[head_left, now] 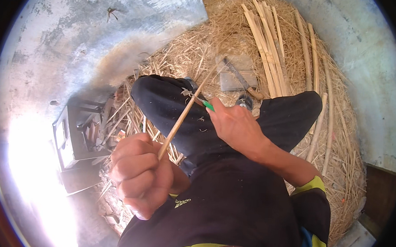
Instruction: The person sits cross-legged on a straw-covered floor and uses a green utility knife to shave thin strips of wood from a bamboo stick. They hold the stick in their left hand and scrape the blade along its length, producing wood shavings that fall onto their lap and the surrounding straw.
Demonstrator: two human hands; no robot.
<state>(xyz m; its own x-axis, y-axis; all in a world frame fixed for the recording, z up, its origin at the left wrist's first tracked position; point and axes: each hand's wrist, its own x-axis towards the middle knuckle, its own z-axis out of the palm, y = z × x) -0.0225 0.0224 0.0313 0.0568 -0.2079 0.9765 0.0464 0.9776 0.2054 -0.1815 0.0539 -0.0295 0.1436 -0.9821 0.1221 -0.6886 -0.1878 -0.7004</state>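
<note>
My left hand (139, 172) is wrapped round the lower end of a thin bamboo strip (179, 121). The strip slants up and away to the right, in front of my dark trousers. My right hand (236, 125) grips a small knife by its green handle (208, 105). Its blade meets the strip above the middle, where curled shavings (187, 92) cling. The right fingers hide part of the handle. Past my knees, a larger knife with a wooden handle (254, 93) lies across a flat grey block (231, 83).
Split bamboo strips (269, 46) lie bundled at the far right, beside longer round poles (304, 51). Straw and shavings (226, 17) cover the floor. A pale wall (99, 38) rises at the left, with a dark box-like frame (78, 137) below it. Another wall (362, 56) closes the right.
</note>
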